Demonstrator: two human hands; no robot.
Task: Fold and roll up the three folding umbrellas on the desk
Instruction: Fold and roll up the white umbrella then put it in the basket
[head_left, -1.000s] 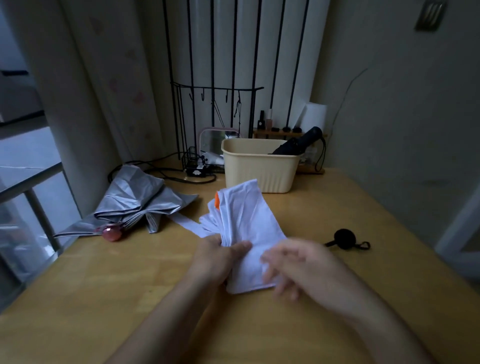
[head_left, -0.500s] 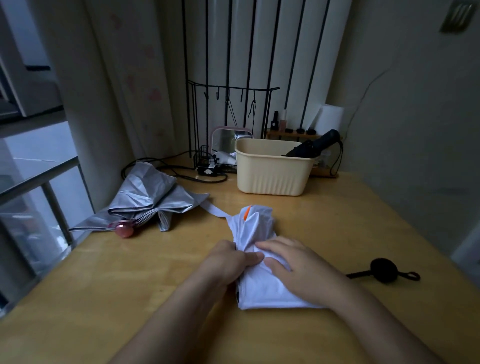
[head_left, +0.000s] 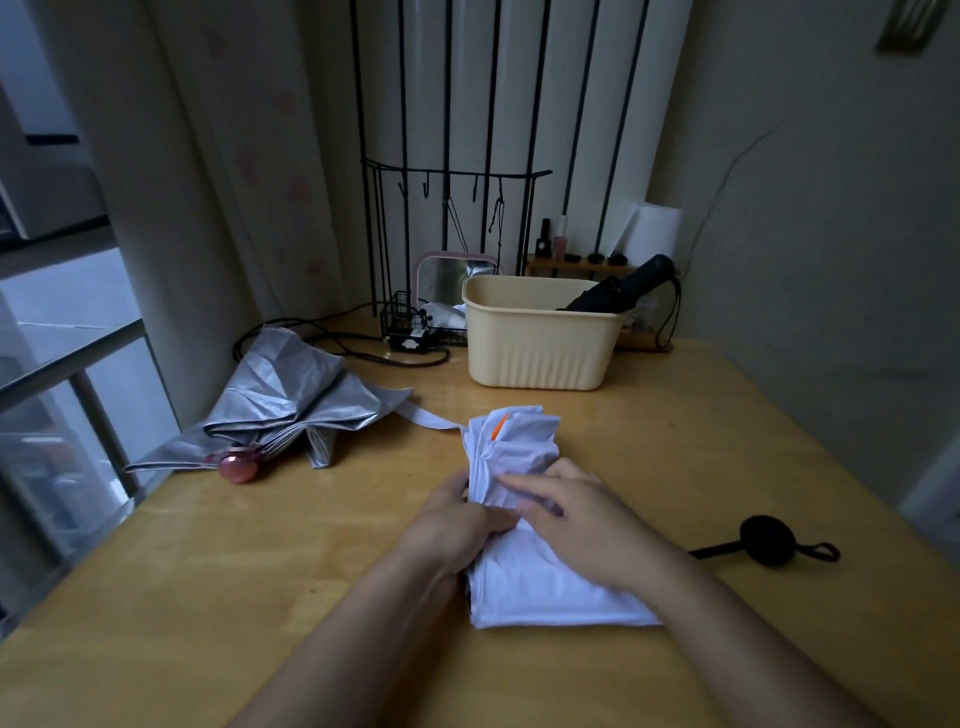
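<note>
Where the left hand (head_left: 457, 530) grips: its fingers curl round the left edge of the white umbrella (head_left: 524, 441) with the thumb on top, probably so the gathered pleats cannot spring apart.
Right hand (head_left: 576, 525): lies on the cloth just beside the left hand, fingers fairly straight and pointing toward it. It holds nothing and seems to be pressing the panels flat.
White umbrella: under and between both hands, flat on the worktop (head_left: 260, 597). Its canopy is pleated into a loose bundle running from beyond the fingertips back under the right wrist, and it is not yet rolled.
Orange tip (head_left: 498, 427): peeks from the folds just beyond the fingertips. I cannot tell which part it is.
Strap (head_left: 431, 418): trails loose from the far end of the bundle, out beyond the left hand, presumably kept free to wrap the roll last.
Silver umbrella (head_left: 291, 400): well out beyond the left hand, a slack heap with its pink handle (head_left: 238, 465) at the nearer end. It looks untouched.
Cream basket (head_left: 540, 348): well beyond both hands. A black umbrella (head_left: 623, 288) leans in it, apparently already rolled.
Black round object (head_left: 768, 539): out past the right hand, apart from it, with a cord attached. I cannot tell what it is.
Progress: by my judgement, one umbrella is done, one is in hand and one is waiting.
Writing: no brand or label is readable in this dim light.
</note>
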